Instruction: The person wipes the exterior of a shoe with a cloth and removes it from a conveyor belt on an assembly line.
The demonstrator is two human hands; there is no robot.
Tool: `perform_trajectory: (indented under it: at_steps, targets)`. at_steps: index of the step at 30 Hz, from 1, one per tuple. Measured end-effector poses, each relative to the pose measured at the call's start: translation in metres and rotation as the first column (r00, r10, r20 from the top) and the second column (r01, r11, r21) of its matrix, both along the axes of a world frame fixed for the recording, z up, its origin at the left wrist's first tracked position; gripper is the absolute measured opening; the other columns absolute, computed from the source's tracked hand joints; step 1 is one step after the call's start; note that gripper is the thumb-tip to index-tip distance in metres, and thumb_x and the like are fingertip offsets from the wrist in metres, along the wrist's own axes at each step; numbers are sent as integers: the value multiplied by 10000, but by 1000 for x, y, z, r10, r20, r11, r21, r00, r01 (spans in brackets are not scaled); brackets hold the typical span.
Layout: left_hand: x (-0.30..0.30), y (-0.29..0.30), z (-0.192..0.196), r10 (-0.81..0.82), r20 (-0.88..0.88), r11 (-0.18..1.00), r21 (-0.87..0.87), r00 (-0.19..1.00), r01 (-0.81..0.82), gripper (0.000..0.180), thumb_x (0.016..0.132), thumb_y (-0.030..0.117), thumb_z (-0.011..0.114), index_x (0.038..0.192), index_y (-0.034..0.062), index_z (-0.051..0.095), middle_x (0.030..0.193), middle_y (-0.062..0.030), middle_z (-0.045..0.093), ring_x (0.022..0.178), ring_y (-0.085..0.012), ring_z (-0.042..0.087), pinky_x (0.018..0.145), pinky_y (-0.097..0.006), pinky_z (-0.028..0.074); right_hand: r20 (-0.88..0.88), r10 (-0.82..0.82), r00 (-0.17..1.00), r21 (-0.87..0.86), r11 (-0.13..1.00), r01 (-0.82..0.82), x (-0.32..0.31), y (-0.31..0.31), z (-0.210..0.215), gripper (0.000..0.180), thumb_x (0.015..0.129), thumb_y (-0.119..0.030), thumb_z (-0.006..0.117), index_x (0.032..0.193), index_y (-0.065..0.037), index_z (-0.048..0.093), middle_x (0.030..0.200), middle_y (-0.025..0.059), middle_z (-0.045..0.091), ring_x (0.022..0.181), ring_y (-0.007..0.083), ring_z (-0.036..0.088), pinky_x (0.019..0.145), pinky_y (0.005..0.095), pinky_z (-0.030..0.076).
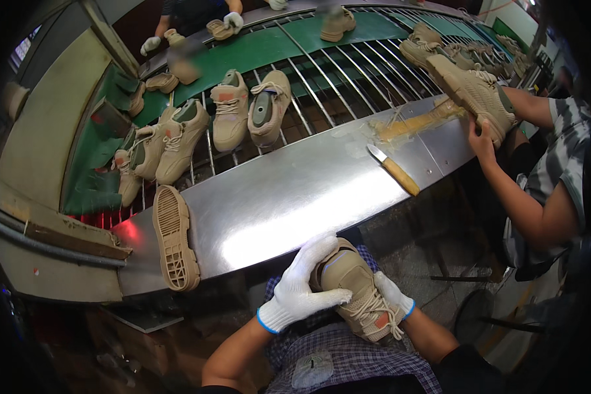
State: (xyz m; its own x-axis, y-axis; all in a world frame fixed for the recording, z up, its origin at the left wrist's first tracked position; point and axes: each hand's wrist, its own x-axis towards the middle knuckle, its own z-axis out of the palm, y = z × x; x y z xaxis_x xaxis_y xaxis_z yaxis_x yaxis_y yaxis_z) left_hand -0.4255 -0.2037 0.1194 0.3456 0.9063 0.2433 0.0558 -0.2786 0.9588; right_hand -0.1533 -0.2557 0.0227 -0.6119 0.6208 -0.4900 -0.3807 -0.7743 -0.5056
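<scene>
Over my lap I hold a beige lace-up shoe (pixel 352 279), its laces and small orange label turned toward me. My left hand (pixel 305 282), in a white knit glove with a blue cuff, wraps the heel end, thumb across the upper. On the shoe's other side is my gloved right hand (pixel 392 297), gripping it with most fingers hidden behind. A loose beige sole (pixel 175 238) lies tread up on the steel ledge (pixel 269 210) ahead of me. To the right, a knife (pixel 394 171) with a yellow-brown handle rests on that ledge.
Beyond the ledge, a rack of metal rollers (pixel 322 85) carries several beige shoes (pixel 230 110) and green sheeting (pixel 249 59). At right, a co-worker's bare hand (pixel 484 141) holds another shoe (pixel 473 95). Across the rack, a person's gloved hand (pixel 232 21) is near a sole.
</scene>
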Motion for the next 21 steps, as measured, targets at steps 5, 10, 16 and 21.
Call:
perform_trajectory:
  at_steps: [5,10,16,21]
  targets:
    - [-2,4,9,-34,-54,999,26,998,36,979,767,241,979,1550,-52,470,1601,-262,473,1471,-354,502,1219,-463,417,107,109,988,84,989,-118,3,5,-3,803,1070,-604,551,1485,82,512,1390,186,668,1185,230,703,1043,402,580]
    - [-5,6,8,-46,-71,998,32,996,49,940,780,217,967,1540,-51,484,1602,-264,473,1471,-354,502,1217,-459,420,175,152,973,127,976,-175,5,6,-2,797,1072,-600,554,1484,82,514,1388,181,668,1183,214,696,1033,383,574]
    - [-4,9,5,-78,-60,996,-35,995,76,892,810,186,942,1538,-55,485,1603,-251,482,1452,-326,524,1197,-441,443,154,-3,988,261,964,-38,3,1,2,762,1085,-567,558,1483,82,517,1381,165,670,1189,182,670,1023,344,552]
    - [15,14,-3,-56,40,987,-146,998,61,804,843,202,904,1506,-55,530,1464,-227,626,1343,-285,627,1151,-397,488,136,-163,977,337,935,109,1,-7,7,729,1101,-529,545,1490,86,509,1401,170,660,1235,200,650,1050,343,539]
